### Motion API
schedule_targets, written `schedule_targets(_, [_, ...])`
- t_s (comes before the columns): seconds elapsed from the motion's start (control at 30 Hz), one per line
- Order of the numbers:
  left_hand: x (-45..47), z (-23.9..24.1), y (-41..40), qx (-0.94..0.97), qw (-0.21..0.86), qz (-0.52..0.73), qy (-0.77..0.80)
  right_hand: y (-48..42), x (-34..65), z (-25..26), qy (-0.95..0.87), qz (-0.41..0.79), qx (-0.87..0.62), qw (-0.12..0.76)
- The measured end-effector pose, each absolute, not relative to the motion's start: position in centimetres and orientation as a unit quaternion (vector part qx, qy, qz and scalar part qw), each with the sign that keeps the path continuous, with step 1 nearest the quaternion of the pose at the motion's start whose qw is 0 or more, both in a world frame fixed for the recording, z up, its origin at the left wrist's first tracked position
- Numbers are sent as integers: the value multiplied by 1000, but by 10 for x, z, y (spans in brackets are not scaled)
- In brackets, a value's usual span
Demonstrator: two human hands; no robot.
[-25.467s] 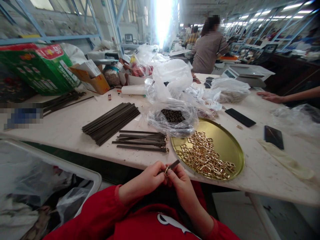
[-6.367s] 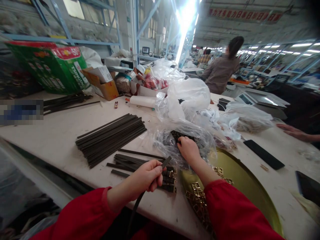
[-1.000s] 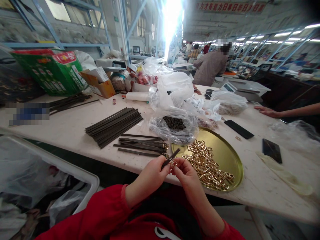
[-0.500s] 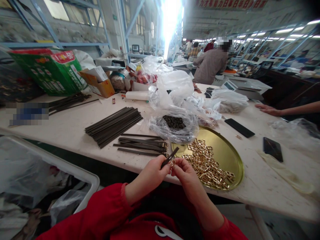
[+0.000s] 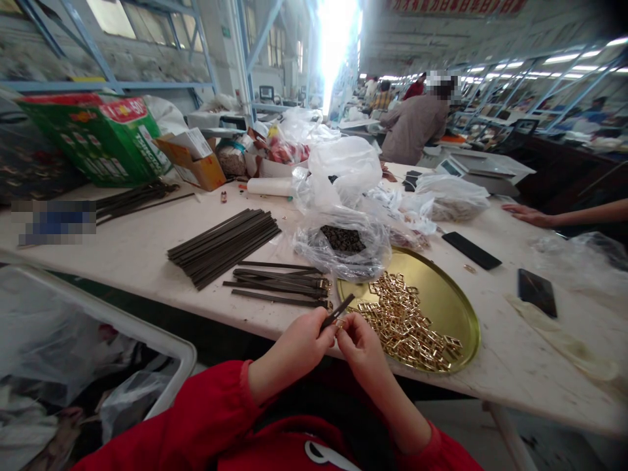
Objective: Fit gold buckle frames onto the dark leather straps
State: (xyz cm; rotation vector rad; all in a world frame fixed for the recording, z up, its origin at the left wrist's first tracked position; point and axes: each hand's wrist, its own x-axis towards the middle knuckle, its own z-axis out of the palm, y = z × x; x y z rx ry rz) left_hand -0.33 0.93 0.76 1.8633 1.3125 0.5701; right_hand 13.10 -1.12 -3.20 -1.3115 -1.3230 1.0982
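My left hand (image 5: pixel 299 343) pinches a thin dark strap (image 5: pixel 337 311) whose free end points up and right. My right hand (image 5: pixel 360 345) meets it at the fingertips, pinching a small gold buckle that is mostly hidden between the fingers. Both hands hover at the table's near edge. Just beyond them lies a round gold tray (image 5: pixel 451 297) with a heap of gold buckles (image 5: pixel 402 320). To the left lie a few straps with buckles fitted (image 5: pixel 279 284) and a bundle of plain dark straps (image 5: pixel 223 245).
A clear plastic bag of small dark parts (image 5: pixel 343 243) sits behind the tray. Two phones (image 5: pixel 471 250) (image 5: pixel 537 292) lie at the right, near another person's hand (image 5: pixel 527 214). A green box (image 5: pixel 98 137) and cartons stand at the back left. A white bin (image 5: pixel 98 353) stands by my left side.
Over the last second my hands drew slightly closer together around the strap end and buckle. Several seconds earlier my right hand reached into the bag of dark parts.
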Motion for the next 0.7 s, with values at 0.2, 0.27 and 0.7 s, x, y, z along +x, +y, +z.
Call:
schedule_targets(0.2, [-8, 8, 12, 754, 372, 200, 503, -10, 135, -26, -553, 456, -532, 451])
schedule_targets(0.27, [-11, 11, 16, 771, 372, 179, 485, -7, 140, -20, -548, 512, -498, 436])
schedule_targets(0.7, [-13, 18, 24, 667, 534, 217, 472, -10, 130, -14, -276, 637, -456, 557])
